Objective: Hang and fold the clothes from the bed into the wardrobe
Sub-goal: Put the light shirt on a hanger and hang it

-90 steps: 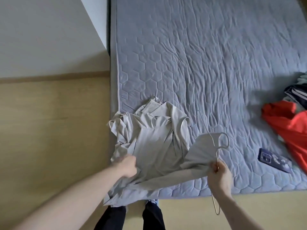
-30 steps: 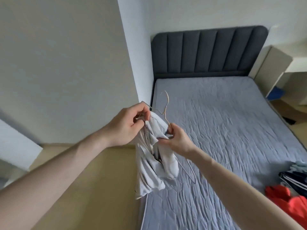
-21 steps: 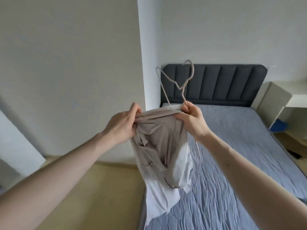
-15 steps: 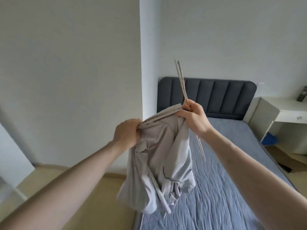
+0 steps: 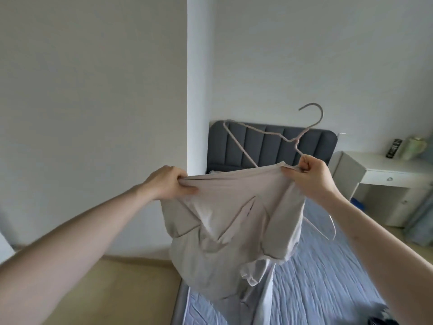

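A: Head view is showing the left hand [image 5: 169, 183] at nine o'clock, fingers curled and pinching one end of the shirt [image 5: 230, 233] opening.

B: And the right hand [image 5: 311, 177] at two o'clock is gripping the other end, fingers closed on cloth and on the hanger [image 5: 284, 137] neck together.

A: The shirt is hanging mid-air over the bed [image 5: 328, 289], sagging at six o'clock. It's looking light and floppy.

B: Likely stretchy too, so keeping hold at the hem edge seems best. The thin hanger is looking stiff, sticking up toward one o'clock.
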